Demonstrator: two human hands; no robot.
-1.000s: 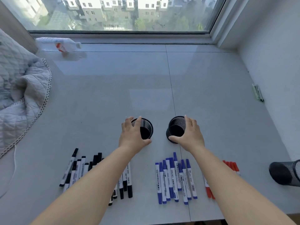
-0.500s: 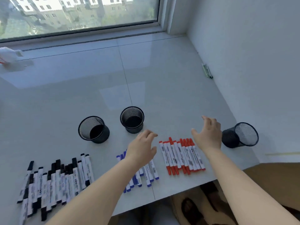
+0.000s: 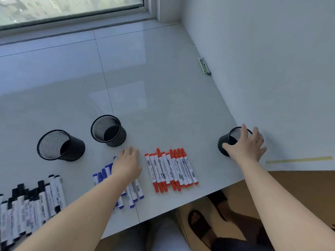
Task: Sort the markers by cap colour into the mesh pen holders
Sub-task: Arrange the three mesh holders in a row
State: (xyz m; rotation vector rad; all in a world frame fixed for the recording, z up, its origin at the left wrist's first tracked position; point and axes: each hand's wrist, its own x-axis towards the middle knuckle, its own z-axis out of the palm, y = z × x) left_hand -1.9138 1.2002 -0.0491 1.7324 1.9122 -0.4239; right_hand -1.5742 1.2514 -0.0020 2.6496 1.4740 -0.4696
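Fingers of her right hand [image 3: 245, 147] curl over the far mesh holder [image 3: 223, 144]; left hand [image 3: 126, 164] rests relaxed on blue markers [image 3: 133, 193]. Better grip the rim firmly, stand it by the red markers [image 3: 171, 169]

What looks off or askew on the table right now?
The third mesh holder lies on its side by the wall, far right, apart from the two upright holders; the right hand is on it. A few red markers sit askew in their row. Nothing is spilled or damaged.
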